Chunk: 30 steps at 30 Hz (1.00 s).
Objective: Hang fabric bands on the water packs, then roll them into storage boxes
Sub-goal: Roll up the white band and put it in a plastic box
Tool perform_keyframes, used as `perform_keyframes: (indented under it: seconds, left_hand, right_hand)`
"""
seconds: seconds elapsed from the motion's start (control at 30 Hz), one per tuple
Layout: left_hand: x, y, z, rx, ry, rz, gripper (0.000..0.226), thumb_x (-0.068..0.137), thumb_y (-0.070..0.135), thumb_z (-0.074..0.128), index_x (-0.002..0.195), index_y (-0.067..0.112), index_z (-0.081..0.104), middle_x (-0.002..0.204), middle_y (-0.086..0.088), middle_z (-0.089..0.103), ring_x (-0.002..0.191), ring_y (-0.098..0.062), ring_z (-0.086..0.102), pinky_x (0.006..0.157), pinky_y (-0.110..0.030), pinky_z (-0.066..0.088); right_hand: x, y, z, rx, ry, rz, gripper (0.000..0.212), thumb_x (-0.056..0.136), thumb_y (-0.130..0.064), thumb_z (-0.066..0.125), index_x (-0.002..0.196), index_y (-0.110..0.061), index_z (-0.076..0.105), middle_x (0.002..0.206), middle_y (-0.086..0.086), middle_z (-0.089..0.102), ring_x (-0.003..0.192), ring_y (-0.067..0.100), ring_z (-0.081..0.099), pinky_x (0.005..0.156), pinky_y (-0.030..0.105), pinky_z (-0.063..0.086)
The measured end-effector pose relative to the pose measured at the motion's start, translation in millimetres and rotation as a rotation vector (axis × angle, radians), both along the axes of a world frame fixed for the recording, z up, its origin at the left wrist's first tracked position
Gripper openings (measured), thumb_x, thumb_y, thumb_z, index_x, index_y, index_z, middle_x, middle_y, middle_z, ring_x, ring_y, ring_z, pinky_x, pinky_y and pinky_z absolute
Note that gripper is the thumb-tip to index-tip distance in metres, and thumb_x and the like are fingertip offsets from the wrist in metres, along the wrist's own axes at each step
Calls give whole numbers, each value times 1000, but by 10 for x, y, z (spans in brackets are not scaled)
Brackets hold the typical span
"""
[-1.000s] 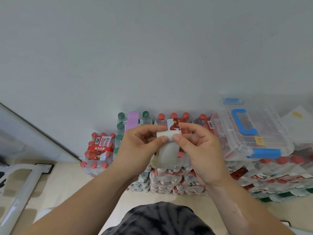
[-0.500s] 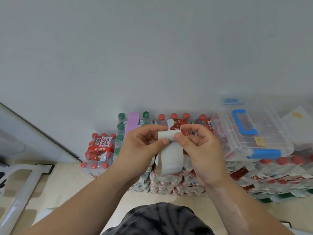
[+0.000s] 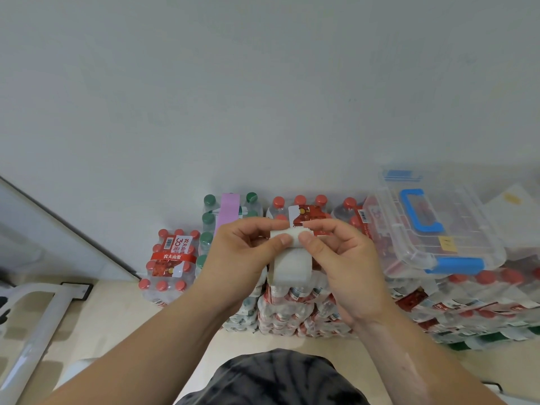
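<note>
A white fabric band (image 3: 290, 266) is held in front of me, its upper end rolled into a small tube and its loose loop hanging below. My left hand (image 3: 242, 252) and my right hand (image 3: 344, 258) both pinch the rolled end between thumb and fingers. Behind the hands stand stacked water packs (image 3: 292, 305) against the wall. A purple band (image 3: 229, 213) lies draped over the green-capped pack (image 3: 208, 217). A clear storage box (image 3: 455, 252) with a blue handle and latches sits closed on the packs at the right.
A lone red-capped pack (image 3: 169, 264) stands on the floor at the left. A white metal frame (image 3: 35, 323) lies at the lower left. The grey wall (image 3: 263, 97) rises right behind the packs. Beige floor (image 3: 117, 314) stretches between me and the stacks.
The rolled end of the white band has grown thicker and the hanging loop shorter as both hands keep turning it. The hands stay in the same place.
</note>
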<state>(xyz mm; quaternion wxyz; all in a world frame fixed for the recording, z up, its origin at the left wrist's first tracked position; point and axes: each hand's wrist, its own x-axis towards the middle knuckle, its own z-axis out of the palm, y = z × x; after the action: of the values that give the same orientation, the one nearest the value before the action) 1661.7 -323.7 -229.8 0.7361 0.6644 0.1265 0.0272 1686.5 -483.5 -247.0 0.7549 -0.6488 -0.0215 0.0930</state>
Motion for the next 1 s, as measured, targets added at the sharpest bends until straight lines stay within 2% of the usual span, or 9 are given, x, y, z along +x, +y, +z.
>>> perform_keyframes:
  seconds: [0.17,0.23,0.33,0.47,0.57,0.63,0.77,0.83,1.0]
  left_hand:
    - [-19,-36,-1,-36,-17,1,30,81,-2,76,106,16,75,88,-4,77,83,-22,74,71,-27,59]
    - [-22,-30,-8,-46,-13,-2,38,81,-2,76,113,18,71,83,-2,76,81,-20,73,71,-27,59]
    - [-23,-23,-17,-26,-21,17,29,77,2,79,103,14,74,91,-15,74,86,-30,73,73,-34,61]
    - [-32,-35,-18,38,-21,34,25,75,5,82,96,17,77,92,-9,77,85,-30,73,74,-31,61]
    - [-42,-30,13,84,-38,28,27,74,8,83,98,22,79,94,-2,78,84,-21,74,75,-27,60]
    - [-37,-14,33,92,-51,33,27,75,6,83,96,23,79,93,-1,78,81,-16,73,74,-25,59]
    - [-6,24,50,155,-57,4,27,76,6,83,98,22,80,89,-5,78,84,-31,71,78,-39,63]
    - [-6,29,51,161,-50,2,28,76,8,84,98,24,80,90,-6,77,81,-28,69,79,-41,63]
    - [-31,7,11,38,-56,9,32,75,-1,81,99,19,78,99,-12,76,94,-36,70,83,-40,62]
  right_hand:
    - [23,-15,21,-28,7,-10,13,88,-16,74,101,-17,72,87,10,80,83,28,78,75,53,64]
    - [19,-13,22,-10,16,-17,23,84,-18,76,104,-18,66,87,10,80,83,28,78,73,50,63]
    - [4,9,20,14,12,-77,34,72,-28,79,100,-14,67,88,10,80,84,29,78,75,51,63]
    - [-38,60,1,15,-22,-143,5,77,-22,80,82,-22,80,90,4,80,85,19,77,72,32,62]
    - [-53,77,20,8,-33,-152,13,84,-13,78,79,-24,82,88,2,80,82,15,76,69,26,60]
    - [-52,91,47,-11,-48,-151,12,86,-17,77,80,-25,83,88,1,80,82,15,75,70,26,60]
    - [-55,106,83,-41,-59,-157,10,87,-18,77,80,-23,82,86,0,79,82,15,75,73,30,62]
    - [-43,99,88,-47,-65,-160,12,87,-16,78,79,-24,82,87,-1,79,82,13,75,71,28,61]
    - [-13,106,56,-32,-36,-135,18,88,-12,77,84,-28,81,96,0,80,92,17,76,83,40,62]
